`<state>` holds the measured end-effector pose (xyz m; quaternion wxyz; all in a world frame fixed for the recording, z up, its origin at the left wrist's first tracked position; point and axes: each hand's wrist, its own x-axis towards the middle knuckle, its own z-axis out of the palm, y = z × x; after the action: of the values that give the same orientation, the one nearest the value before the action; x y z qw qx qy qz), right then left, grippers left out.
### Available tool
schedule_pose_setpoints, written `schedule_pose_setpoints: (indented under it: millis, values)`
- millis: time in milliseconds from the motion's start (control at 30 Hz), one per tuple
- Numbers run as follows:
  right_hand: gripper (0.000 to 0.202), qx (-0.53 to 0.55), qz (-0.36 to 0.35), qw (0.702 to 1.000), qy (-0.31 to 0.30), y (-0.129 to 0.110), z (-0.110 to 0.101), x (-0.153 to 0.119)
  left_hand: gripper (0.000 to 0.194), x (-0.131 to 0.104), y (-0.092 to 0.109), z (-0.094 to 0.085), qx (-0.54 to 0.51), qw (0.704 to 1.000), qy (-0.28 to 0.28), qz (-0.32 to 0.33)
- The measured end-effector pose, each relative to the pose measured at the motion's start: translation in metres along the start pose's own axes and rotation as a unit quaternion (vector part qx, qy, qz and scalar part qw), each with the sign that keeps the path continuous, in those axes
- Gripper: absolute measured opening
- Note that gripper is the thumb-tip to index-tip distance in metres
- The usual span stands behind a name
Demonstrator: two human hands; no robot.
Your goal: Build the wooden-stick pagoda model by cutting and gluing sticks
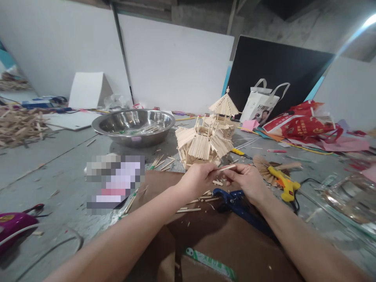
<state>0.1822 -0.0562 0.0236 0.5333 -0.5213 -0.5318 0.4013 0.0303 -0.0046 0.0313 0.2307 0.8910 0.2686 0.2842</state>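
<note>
Gripped stick [229, 167] in left hand [196, 179] and right hand [249, 181], near model [200, 146]. Apparently readied it; probably needed careful fitting next.

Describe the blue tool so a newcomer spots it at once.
Find the brown sheet in front of the pale stick-built model. On it, in the picture just below the right hand, lies the blue tool. Its deep blue sets it apart from the loose pale sticks beside it.

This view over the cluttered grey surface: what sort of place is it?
Probably a craft workshop: there's a pale wooden-stick model with a many-panelled roof, a yellow pistol-shaped glue gun, and a heap of loose tan wooden sticks at the left.
</note>
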Motion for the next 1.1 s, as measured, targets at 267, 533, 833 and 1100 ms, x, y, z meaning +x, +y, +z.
schedule_pose_setpoints:
  millis: [267, 533, 833, 1100]
  values:
    - [0.016, 0.017, -0.012, 1.000, -0.008, 0.003, 0.000, 0.001, 0.021, -0.003, 0.005, 0.007, -0.014, 0.998, 0.048, -0.022]
    - [0.011, 0.032, -0.023, 0.998, -0.043, 0.000, -0.003, -0.002, 0.021, -0.004, 0.003, 0.012, -0.038, 0.998, 0.031, -0.032]
    - [0.008, 0.060, -0.036, 0.997, -0.032, 0.002, -0.003, -0.002, 0.024, -0.004, 0.007, 0.009, -0.115, 0.992, 0.008, -0.059]
    - [0.010, 0.041, -0.033, 0.998, -0.026, 0.002, -0.003, -0.001, 0.029, -0.002, 0.005, 0.008, -0.263, 0.956, -0.042, -0.127]
